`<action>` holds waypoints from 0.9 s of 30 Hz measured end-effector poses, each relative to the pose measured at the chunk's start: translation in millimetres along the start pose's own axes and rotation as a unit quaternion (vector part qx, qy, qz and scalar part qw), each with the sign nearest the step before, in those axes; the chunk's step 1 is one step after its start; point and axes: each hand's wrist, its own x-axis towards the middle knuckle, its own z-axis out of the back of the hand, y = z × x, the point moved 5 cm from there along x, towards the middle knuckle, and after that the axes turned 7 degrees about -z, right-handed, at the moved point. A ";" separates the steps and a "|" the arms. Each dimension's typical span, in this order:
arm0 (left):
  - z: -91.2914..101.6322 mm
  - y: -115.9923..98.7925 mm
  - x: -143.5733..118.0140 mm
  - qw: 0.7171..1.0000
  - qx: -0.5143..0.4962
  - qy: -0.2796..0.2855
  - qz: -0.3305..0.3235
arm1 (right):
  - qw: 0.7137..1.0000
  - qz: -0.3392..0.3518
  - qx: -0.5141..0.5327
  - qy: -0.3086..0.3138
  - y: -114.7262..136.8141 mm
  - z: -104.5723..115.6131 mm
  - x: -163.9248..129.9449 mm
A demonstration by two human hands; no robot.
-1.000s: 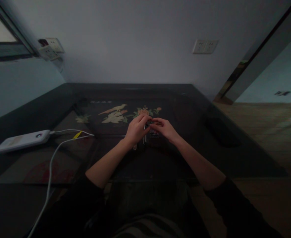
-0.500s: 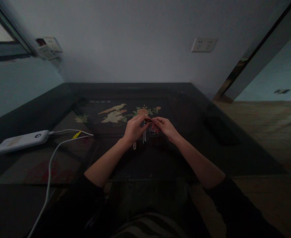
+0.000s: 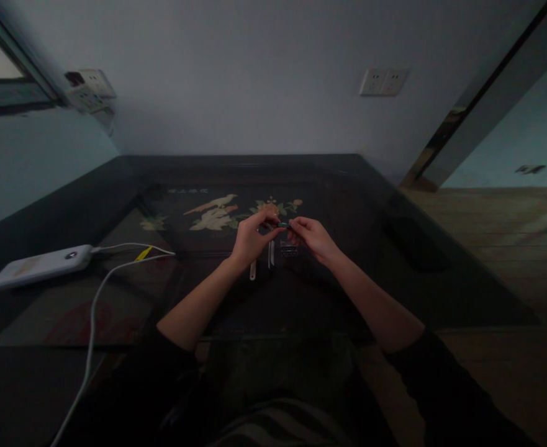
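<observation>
A: Since the earlier frame, both hands had lifted a little off the table (image 3: pixel 394 186); the strips (image 3: pixel 261 264) once hidden under them lay bare.

B: State of the hands?

A: Left hand (image 3: pixel 249 239) and right hand (image 3: pixel 313 236) were each closed in a pinch on one small dark piece (image 3: pixel 283 225), held between them just above the tabletop. Too dim and small to name it.

B: How would it handle?

A: My guess: light and stiff, easy to drop. Best held by its two ends with fingertips, as it was.

B: Count?

A: One piece in hand. Two pale strips lay on the table just below the left hand. One small clear box (image 3: pixel 289 249) sat under the right hand, contents unreadable.

B: Farther out?

A: One power bank (image 3: pixel 40 266) at far left, one white cable (image 3: pixel 94 310) running from it toward the person. Two wall sockets (image 3: pixel 384 82) stood side by side on the back wall.
</observation>
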 end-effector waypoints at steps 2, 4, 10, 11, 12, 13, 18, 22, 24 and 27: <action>-1.4 1.9 -0.3 1.000 0.012 0.014 -0.003 | 0.999 0.024 -0.037 -0.015 1.6 1.1 0.3; -3.3 2.7 -0.7 0.998 0.037 0.038 -0.016 | 0.996 0.050 -0.072 -0.030 4.4 2.2 -0.2; -4.9 2.7 -2.6 0.992 0.090 0.077 -0.040 | 0.984 0.101 -0.138 -0.058 15.1 3.4 -5.5; -4.8 2.3 -2.8 0.992 0.090 0.078 -0.039 | 0.982 0.104 -0.143 -0.061 16.4 3.3 -6.4; -4.7 1.8 -2.9 0.992 0.089 0.080 -0.039 | 0.981 0.106 -0.148 -0.063 17.4 3.2 -7.2; -4.6 1.2 -3.0 0.992 0.089 0.081 -0.039 | 0.981 0.108 -0.151 -0.064 18.1 3.1 -7.8; -2.9 -3.0 -0.7 0.994 0.080 0.071 -0.038 | 0.990 0.088 -0.101 -0.054 15.6 4.3 -5.5; 2.8 -6.9 3.1 0.999 0.027 0.015 -0.032 | 0.999 0.009 0.038 -0.001 5.3 3.7 -0.8; 4.9 -8.2 4.3 1.000 -0.001 -0.010 -0.023 | 0.994 -0.028 0.091 0.052 1.4 -1.0 -1.2; 4.8 -10.7 5.1 0.998 -0.047 -0.022 -0.026 | 0.981 -0.047 0.128 0.140 0.3 -10.8 -5.7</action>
